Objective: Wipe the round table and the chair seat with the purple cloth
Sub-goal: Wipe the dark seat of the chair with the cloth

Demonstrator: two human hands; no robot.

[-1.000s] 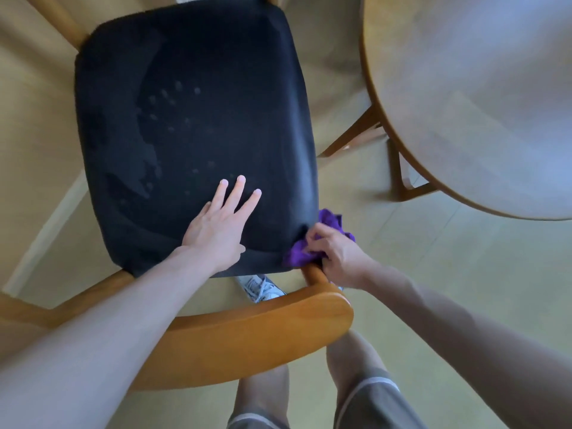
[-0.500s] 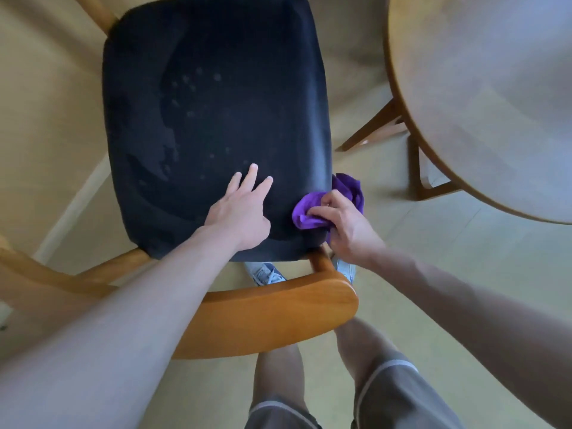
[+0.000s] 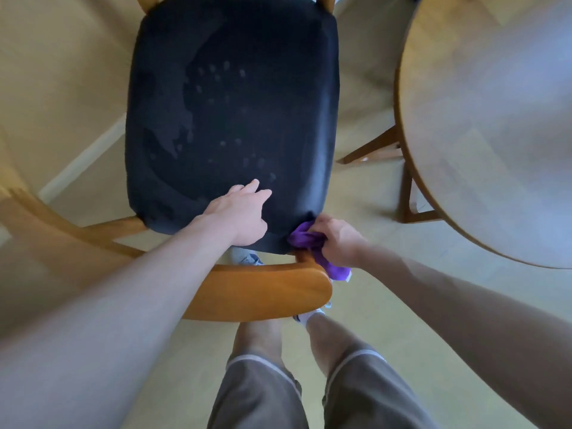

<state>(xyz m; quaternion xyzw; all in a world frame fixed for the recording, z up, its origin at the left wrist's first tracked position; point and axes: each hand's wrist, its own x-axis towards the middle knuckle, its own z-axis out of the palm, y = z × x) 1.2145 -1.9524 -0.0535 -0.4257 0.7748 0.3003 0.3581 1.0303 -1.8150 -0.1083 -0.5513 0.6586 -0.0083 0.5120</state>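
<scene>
My right hand [image 3: 335, 239] covers most of the bunched purple cloth [image 3: 301, 238], which it grips at the near right corner of the black padded chair seat [image 3: 232, 113]; one end hangs toward me below my wrist. Just left of it my left hand [image 3: 240, 216] rests on the seat, fingers extended. The round wooden table [image 3: 495, 119], cut off, lies beyond my right arm.

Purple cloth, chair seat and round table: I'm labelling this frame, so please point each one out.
purple cloth [image 3: 301, 238], head view, bunched part beside the right hand's fingers.
chair seat [image 3: 235, 119], head view, middle of the black cushion.
round table [image 3: 495, 119], head view, bare wooden top.
</scene>
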